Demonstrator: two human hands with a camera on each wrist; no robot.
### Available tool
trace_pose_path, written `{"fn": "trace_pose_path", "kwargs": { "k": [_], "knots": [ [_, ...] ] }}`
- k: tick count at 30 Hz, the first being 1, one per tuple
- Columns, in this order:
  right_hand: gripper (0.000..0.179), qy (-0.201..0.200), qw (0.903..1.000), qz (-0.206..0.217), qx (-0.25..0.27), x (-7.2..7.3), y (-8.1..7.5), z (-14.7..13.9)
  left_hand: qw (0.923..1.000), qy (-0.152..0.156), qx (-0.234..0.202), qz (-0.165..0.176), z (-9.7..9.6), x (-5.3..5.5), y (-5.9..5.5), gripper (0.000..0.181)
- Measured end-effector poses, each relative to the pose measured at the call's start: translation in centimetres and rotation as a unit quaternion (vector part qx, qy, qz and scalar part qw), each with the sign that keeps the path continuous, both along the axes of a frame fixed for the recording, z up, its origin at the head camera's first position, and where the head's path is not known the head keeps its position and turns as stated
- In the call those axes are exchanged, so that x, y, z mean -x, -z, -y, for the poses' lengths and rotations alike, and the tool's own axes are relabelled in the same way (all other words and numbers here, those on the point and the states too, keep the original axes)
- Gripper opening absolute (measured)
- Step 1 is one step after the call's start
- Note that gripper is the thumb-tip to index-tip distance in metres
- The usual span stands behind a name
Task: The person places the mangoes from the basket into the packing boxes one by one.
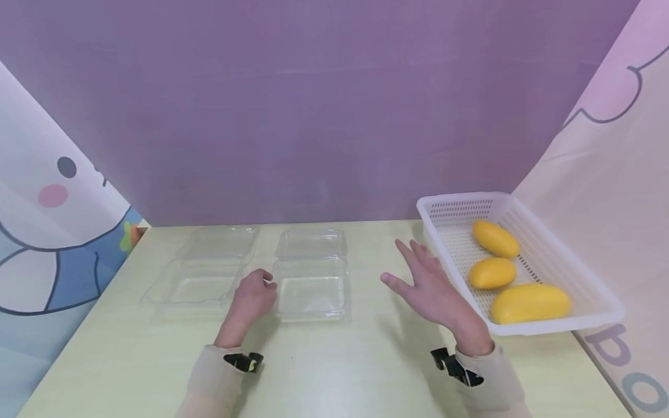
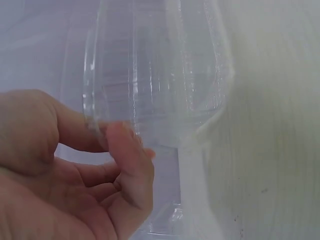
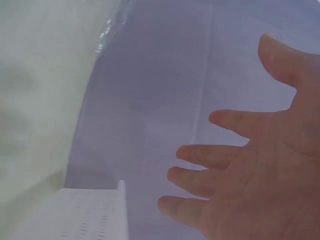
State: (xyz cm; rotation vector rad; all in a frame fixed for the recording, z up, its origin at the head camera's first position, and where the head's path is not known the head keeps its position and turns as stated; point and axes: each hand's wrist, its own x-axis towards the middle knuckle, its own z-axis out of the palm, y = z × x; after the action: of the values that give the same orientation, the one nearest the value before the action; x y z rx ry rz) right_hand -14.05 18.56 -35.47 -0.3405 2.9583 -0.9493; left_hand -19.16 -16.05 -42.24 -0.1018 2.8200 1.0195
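Observation:
An unfolded clear plastic clamshell box (image 1: 312, 293) lies on the table, its lid (image 1: 312, 244) laid back toward the purple backdrop. My left hand (image 1: 254, 295) is at the box's left side; in the left wrist view, thumb and forefinger pinch the rim of the clear plastic (image 2: 150, 75). To the right, my right hand (image 1: 431, 287) hovers with fingers spread and holds nothing. It is nearest to a white perforated basket (image 1: 460, 204) holding three yellow mangoes: one at the back (image 1: 495, 238), one in the middle (image 1: 492, 273), and the largest in front (image 1: 530, 303).
A second clear clamshell box (image 1: 201, 287) lies unfolded left of my left hand. Behind the pale table (image 1: 334, 371) rises a purple backdrop (image 1: 334, 116). Printed cloths flank the left and right sides. The basket's front right corner reaches past the table's right edge.

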Motion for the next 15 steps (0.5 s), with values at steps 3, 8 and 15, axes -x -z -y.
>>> {"fn": "trace_pose_path", "kwargs": {
  "k": [3, 8, 15],
  "knots": [
    [0.083, -0.001, 1.0000, 0.007, -0.004, -0.4, -0.7, -0.1, 0.9997, -0.002, -0.022, 0.011, 0.1, 0.0, 0.1, 0.033],
    [0.084, -0.007, 0.9998, 0.005, -0.017, -1.1, -2.2, -0.3, 0.9981, -0.001, -0.058, 0.021, 0.2, 0.0, 0.2, 0.031],
    [0.085, -0.016, 0.9986, -0.008, -0.050, -1.3, -3.7, -0.9, 0.9958, -0.004, -0.083, 0.037, -0.1, -0.1, 0.1, 0.028]
  ]
}}
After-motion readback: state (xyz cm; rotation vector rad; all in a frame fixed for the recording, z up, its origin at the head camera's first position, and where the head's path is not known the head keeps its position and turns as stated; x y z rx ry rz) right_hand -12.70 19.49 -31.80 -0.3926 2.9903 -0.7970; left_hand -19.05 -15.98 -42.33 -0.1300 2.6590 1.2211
